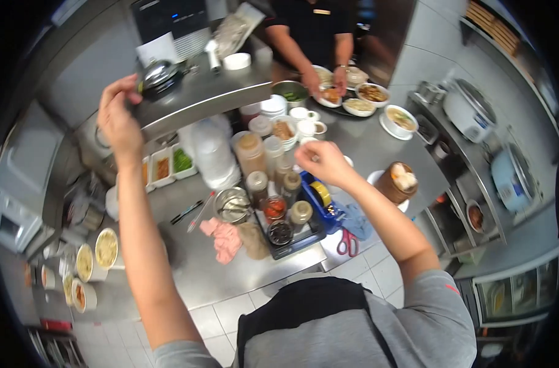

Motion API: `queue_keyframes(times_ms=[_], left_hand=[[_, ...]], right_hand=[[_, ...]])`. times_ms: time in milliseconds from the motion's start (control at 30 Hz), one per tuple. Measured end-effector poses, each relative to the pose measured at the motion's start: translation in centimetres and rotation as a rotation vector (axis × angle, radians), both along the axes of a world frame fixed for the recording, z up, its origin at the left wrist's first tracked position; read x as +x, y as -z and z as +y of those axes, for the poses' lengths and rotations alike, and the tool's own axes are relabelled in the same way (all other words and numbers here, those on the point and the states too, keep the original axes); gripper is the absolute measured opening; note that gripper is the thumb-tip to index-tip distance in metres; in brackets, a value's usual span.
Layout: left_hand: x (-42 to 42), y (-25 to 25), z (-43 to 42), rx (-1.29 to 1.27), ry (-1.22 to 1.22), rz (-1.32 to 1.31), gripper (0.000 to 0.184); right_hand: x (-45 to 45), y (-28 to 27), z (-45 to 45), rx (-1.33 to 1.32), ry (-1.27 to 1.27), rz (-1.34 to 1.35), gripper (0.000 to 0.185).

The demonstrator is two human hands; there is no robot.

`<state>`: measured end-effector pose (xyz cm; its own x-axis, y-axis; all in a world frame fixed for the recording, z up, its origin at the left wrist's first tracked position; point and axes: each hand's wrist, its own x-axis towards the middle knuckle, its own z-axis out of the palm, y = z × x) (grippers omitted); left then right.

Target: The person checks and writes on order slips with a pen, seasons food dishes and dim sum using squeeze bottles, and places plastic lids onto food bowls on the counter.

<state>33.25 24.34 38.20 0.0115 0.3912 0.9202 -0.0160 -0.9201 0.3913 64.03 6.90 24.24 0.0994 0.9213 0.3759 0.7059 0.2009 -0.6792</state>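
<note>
My left hand point(120, 119) is raised beside the end of the steel shelf point(206, 101), its fingers loosely bent and apart, with nothing visible in them. Close to its fingertips, a shiny metal domed object point(159, 72) rests on the shelf. Over the counter, my right hand point(326, 162) has its fingers curled together; whatever may be between them is hidden. Below and beside that hand are a blue tape dispenser point(313, 193) with a yellow roll and several condiment bottles point(249, 150). Red-handled scissors point(347, 243) lie near the counter edge.
Across the counter, a co-worker's hands point(328, 89) touch a bowl of food. A soup bowl point(400, 121) and a brown container point(396, 183) stand to the right. Food tubs point(106, 248) line the left side. A pink cloth point(223, 239) and pen point(186, 212) lie in front.
</note>
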Motion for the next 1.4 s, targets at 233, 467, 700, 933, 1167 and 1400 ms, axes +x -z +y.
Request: queue_keyframes(times_ms=[233,467,700,933,1167,1400], left_hand=[[0.6,-0.2,-1.3,0.008,-0.05,-0.022,0.025],[1.7,0.1,-3.1,0.026,-0.237,-0.061,0.022],[3.0,2.9,-10.4,0.073,-0.391,-0.243,0.032],[5.0,3.7,-17.2,0.104,-0.139,-0.311,0.028],[13.7,4.4,-21.7,0.173,0.24,-0.107,0.017],[31.1,11.7,-24.8,-0.304,0.522,0.511,0.027]], right_hand=[[-0.9,1.8,-1.8,0.005,-0.098,-0.312,0.016],[-4.0,2.2,1.1,-0.027,-0.387,0.109,0.048],[-7.7,3.6,5.1,-0.246,-0.14,-0.34,0.043],[-3.5,0.6,1.4,0.076,-0.098,-0.028,0.045],[9.9,-13.5,-5.8,0.673,-0.126,0.593,0.057],[23.9,-7.8,-14.6,0.279,0.119,0.566,0.043]])
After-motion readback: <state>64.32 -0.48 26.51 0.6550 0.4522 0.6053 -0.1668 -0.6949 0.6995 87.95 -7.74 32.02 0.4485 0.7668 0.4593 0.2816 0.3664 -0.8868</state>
